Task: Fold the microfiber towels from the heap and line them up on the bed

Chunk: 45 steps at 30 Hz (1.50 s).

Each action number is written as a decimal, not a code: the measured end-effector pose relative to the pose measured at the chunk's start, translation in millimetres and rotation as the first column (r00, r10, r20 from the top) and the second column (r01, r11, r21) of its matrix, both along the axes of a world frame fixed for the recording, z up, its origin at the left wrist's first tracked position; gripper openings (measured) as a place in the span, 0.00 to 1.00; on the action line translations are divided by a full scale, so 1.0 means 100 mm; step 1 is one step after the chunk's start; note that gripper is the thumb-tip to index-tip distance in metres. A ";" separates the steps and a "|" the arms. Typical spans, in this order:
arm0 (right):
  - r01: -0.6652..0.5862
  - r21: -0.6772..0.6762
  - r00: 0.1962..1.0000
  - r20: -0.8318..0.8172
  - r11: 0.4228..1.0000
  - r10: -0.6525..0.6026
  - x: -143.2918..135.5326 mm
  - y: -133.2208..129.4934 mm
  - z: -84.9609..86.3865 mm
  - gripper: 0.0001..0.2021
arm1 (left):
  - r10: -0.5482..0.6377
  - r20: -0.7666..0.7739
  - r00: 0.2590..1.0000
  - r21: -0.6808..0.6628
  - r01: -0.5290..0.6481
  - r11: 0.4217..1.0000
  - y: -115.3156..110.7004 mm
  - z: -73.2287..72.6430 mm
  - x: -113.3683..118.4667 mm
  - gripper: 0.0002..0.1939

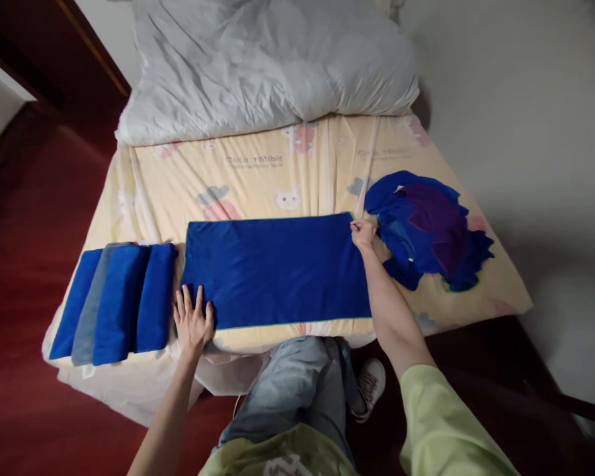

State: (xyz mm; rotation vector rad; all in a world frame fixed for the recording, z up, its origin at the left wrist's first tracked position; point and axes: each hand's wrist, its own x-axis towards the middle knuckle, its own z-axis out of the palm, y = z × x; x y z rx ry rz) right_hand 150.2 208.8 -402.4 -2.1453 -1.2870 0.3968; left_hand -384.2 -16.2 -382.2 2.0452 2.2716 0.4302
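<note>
A blue towel (277, 271) with thin green edging lies spread flat across the bed in front of me. My left hand (193, 320) rests flat with fingers spread on its near left corner. At its far right corner, my right hand (363, 233) is closed, pinching the towel's edge. Left of the towel sits a row of several folded towels, blue ones (119, 304) and a grey one (92, 311). Just beyond my right hand is a crumpled heap of blue cloths (401, 198) with a purple cloth (436, 225) on top.
The bed (258, 182) has a cream sheet with rabbit and strawberry prints. A bunched grey-white quilt (277, 66) covers its far end. A pale wall (525, 165) stands on the right, and dark red floor (20, 297) shows on the left.
</note>
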 end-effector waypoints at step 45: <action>0.025 0.150 0.638 -0.763 0.988 0.100 -3.08 -3.97 0.59 0.09 | -0.643 -0.063 0.763 -0.248 0.613 0.751 -2.35 -0.11 1.43 0.36</action>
